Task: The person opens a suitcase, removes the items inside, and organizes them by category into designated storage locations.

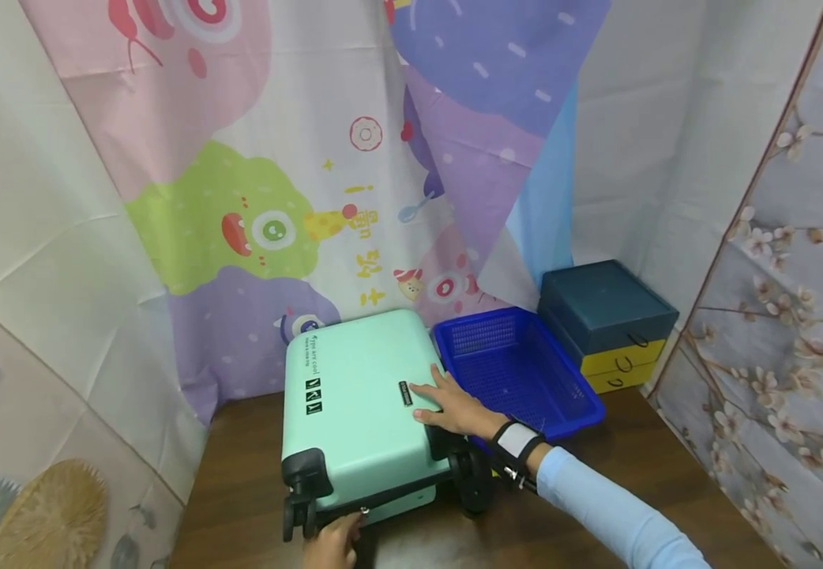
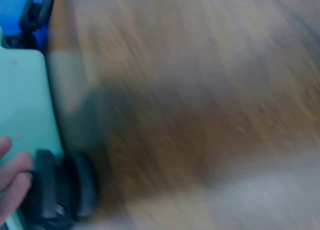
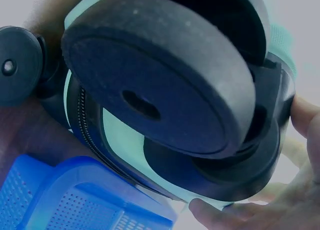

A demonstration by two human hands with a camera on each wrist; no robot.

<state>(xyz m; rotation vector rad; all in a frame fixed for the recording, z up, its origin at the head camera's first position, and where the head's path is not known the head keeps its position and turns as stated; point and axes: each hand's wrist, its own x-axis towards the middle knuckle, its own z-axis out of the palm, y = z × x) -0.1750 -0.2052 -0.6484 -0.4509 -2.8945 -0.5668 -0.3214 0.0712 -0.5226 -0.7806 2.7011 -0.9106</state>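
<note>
Mint-green hard-shell suitcase lettered "are cool" — left hand pinching its silver zipper pull near, right hand resting fingers-spread on top; only the right wrist view resolves black zipper teeth.

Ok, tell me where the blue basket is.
In the head view, the blue basket is right of centre, between the suitcase on its left and the stacked boxes on its right.
</note>
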